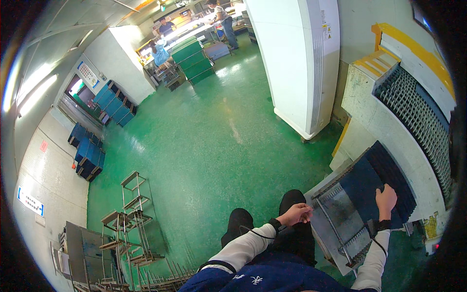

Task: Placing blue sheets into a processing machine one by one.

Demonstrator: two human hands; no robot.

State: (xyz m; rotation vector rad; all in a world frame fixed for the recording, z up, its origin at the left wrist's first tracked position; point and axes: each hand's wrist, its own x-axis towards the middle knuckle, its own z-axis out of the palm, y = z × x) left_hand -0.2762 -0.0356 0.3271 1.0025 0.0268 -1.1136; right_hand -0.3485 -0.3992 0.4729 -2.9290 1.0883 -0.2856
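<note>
My right hand (386, 198) grips the edge of one of the dark blue panels (358, 184), its fingers curled over it. Several such thin panels overlap in a fanned stack (391, 170) at the right end of a grey metal work surface (335, 207). A metal bar (333, 225) runs across that surface, left of the panels. Just off the surface's left edge is my left hand (297, 214), fingertips drawn together in a pinch. Whether anything small sits between those fingertips is too small to see.
A pale machine with a conveyor of dark rods (413, 109) rises behind the panels. A tall white cabinet (296, 63) stands ahead. Metal racks (134, 219) are at the left, blue crates (114, 102) along the wall. Green crates (193, 61) and several people are far off.
</note>
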